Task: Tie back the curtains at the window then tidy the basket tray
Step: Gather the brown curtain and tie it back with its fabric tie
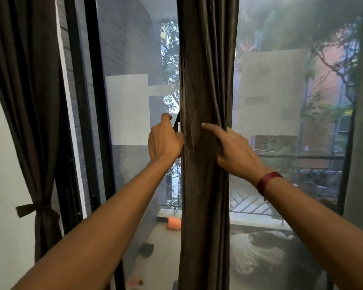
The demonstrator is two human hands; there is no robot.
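A dark brown curtain point(205, 80) hangs gathered into a narrow column in front of the middle of the window point(130, 59). My left hand point(165, 140) is at the curtain's left edge and holds a dark tie-back strap point(177, 123) that runs behind the fabric. My right hand point(231, 147) grips the gathered folds from the right, its forefinger stretched across the front of the cloth. A second dark curtain point(25, 80) hangs at the far left, bound low down with a knotted tie point(35, 208). No basket tray is in view.
The black window frame point(82, 101) stands between the two curtains. Through the glass lie a balcony floor with an orange object point(174, 222), a dark round object point(146, 249) and a metal railing point(252, 204). A pale wall point(6, 206) is at the left.
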